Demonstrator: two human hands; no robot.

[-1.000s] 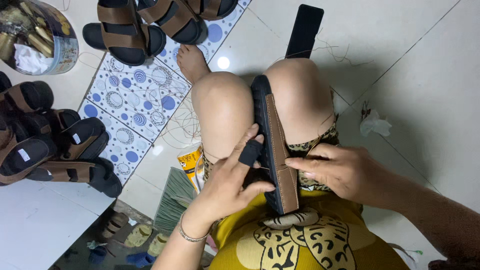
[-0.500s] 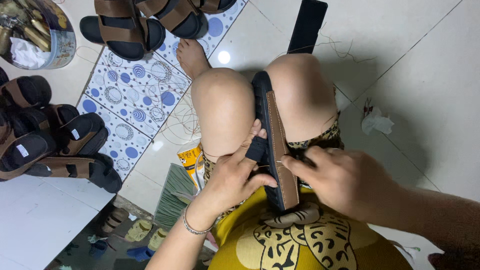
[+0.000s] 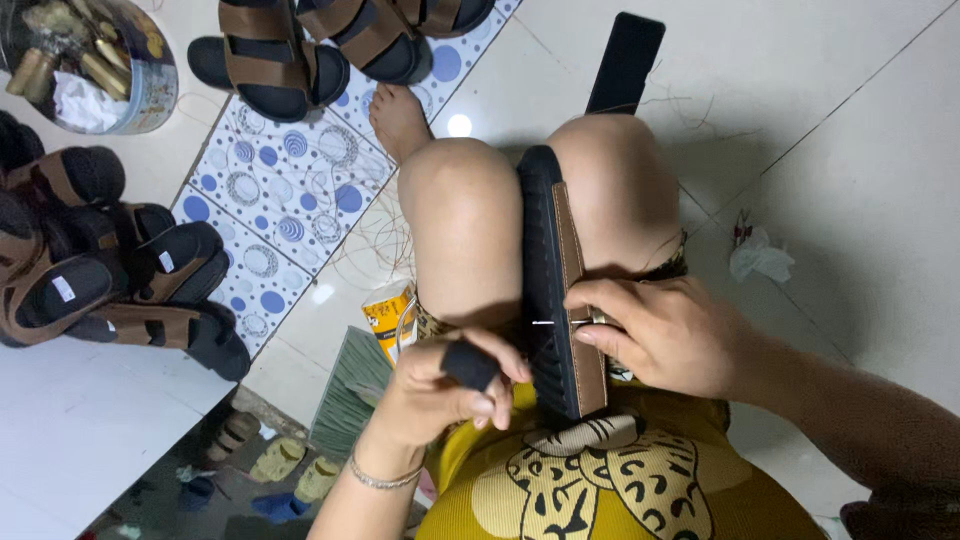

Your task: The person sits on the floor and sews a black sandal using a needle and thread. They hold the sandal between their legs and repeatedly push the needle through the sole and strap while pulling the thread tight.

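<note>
I see the sandal sole [image 3: 548, 290] standing on its long edge, clamped between my two bare knees, its black rubber side facing my left knee and its brown upper layer facing my right one, the far end reaching toward the kneecaps and the near end almost at my yellow printed shirt [image 3: 590, 480]. A thin metal needle [image 3: 552, 322] sticks out of the black edge about two thirds of the way toward me. My right hand [image 3: 665, 340] rests against the brown side, thumb and forefinger pinched together at the needle where it enters the sole, the other fingers curled loosely behind. My left hand [image 3: 445, 390] sits just beside the black side, fingers closed around a small dark pad [image 3: 470, 364] that covers the fingertip area; whether it touches the needle's point I cannot tell. A bracelet [image 3: 378, 478] circles that wrist. Beyond my knees a long black strip [image 3: 625, 62] lies flat on the pale tiled floor [image 3: 820, 120], and a crumpled scrap of paper [image 3: 758, 255] lies off to the right. To the left a patterned mat with blue circles [image 3: 290, 200] carries brown strapped sandals [image 3: 270, 55] along its far edge, more sandals [image 3: 110, 270] are heaped at its left edge, and a round tin [image 3: 90, 65] of odds and ends sits at the far left corner of the floor.
</note>
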